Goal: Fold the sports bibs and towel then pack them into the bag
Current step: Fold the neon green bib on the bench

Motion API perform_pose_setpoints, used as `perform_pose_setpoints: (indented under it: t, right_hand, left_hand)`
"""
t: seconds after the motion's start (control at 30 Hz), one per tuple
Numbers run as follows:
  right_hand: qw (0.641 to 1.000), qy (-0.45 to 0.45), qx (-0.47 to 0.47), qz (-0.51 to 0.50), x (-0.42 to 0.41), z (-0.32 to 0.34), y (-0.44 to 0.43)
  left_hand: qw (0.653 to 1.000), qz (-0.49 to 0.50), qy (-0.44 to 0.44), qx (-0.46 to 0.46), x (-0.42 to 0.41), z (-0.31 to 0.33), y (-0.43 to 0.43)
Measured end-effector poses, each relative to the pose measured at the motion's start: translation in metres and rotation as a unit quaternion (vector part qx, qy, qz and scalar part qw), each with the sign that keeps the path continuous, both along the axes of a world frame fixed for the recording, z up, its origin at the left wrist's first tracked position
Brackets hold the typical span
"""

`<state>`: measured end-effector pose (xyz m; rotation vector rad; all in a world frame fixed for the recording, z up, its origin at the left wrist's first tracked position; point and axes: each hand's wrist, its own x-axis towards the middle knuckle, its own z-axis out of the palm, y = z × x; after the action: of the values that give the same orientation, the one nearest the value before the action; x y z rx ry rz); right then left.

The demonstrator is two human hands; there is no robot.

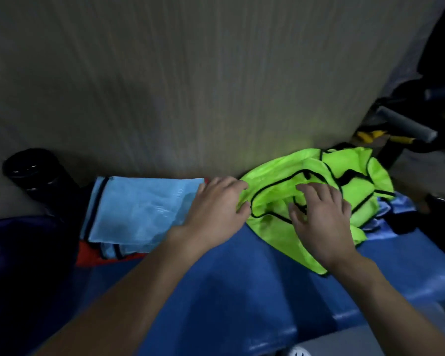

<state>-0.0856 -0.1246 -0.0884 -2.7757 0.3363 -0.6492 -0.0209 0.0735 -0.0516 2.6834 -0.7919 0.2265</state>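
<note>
Two spread-fingered hands, left hand [216, 205] right hand [321, 214], press crumpled green bib [267, 227]; axis unclear

A single wide-angle view, worn on the head, looks forward and steeply down along both forearms [144, 291]. It sits close: they enter from the bottom edge, and the fingers [230, 183] of the left hand [213, 206] and right hand [324, 219] land just below centre. Beyond the fingers a wall [190, 86] fills the upper half; nearer than them a blue surface [242, 291] runs to the bottom edge.
</note>
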Motion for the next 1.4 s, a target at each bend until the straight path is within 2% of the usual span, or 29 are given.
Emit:
perform_pose_setpoints:
  t: [0.13, 0.23, 0.33, 0.4, 0.47, 0.57, 0.67, 0.7, 0.8, 0.9, 1.13, 1.2, 1.4]
  right_hand:
    - [0.994, -0.024, 0.066, -0.078, -0.011, -0.006, -0.043]
    - [0.990, -0.025, 0.120, -0.067, -0.009, -0.005, -0.062]
    - [0.989, -0.015, 0.143, -0.039, -0.003, -0.005, -0.070]
    - [0.986, -0.043, 0.162, -0.017, 0.001, -0.003, -0.070]
    - [0.979, -0.066, 0.193, 0.031, 0.004, -0.002, -0.069]
    - [0.950, -0.088, 0.287, 0.088, 0.000, 0.003, -0.067]
    - [0.901, -0.106, 0.418, 0.051, -0.005, 0.007, -0.070]
    - [0.900, -0.105, 0.422, 0.036, -0.006, 0.006, -0.073]
    - [0.930, -0.068, 0.362, 0.016, -0.006, -0.001, -0.079]
    - [0.940, -0.041, 0.336, 0.049, -0.010, -0.002, -0.074]
    - [0.906, -0.052, 0.400, 0.125, -0.015, 0.024, -0.049]
    - [0.894, -0.071, 0.416, 0.150, -0.021, 0.041, -0.039]
    - [0.887, -0.094, 0.400, 0.211, -0.056, 0.087, -0.022]
  left_hand:
    - [0.995, 0.011, 0.087, -0.054, 0.016, -0.023, -0.047]
    - [0.986, 0.053, 0.118, -0.107, 0.027, -0.030, -0.073]
    - [0.990, 0.063, 0.053, -0.112, 0.027, -0.024, -0.093]
    - [0.991, 0.017, 0.010, -0.135, 0.021, -0.014, -0.108]
    - [0.983, -0.044, 0.036, -0.175, 0.015, -0.004, -0.124]
    - [0.972, -0.054, 0.117, -0.195, 0.012, -0.002, -0.140]
    - [0.962, -0.023, 0.139, -0.233, 0.017, -0.011, -0.139]
    - [0.955, -0.023, 0.142, -0.258, 0.018, -0.014, -0.137]
    - [0.944, -0.017, 0.120, -0.308, 0.015, -0.015, -0.131]
    - [0.923, -0.006, 0.110, -0.370, 0.009, -0.007, -0.120]
    - [0.894, -0.049, 0.134, -0.425, -0.015, 0.038, -0.092]
    - [0.888, -0.052, 0.121, -0.440, -0.024, 0.054, -0.080]
    - [0.874, -0.049, 0.075, -0.478, -0.052, 0.103, -0.045]
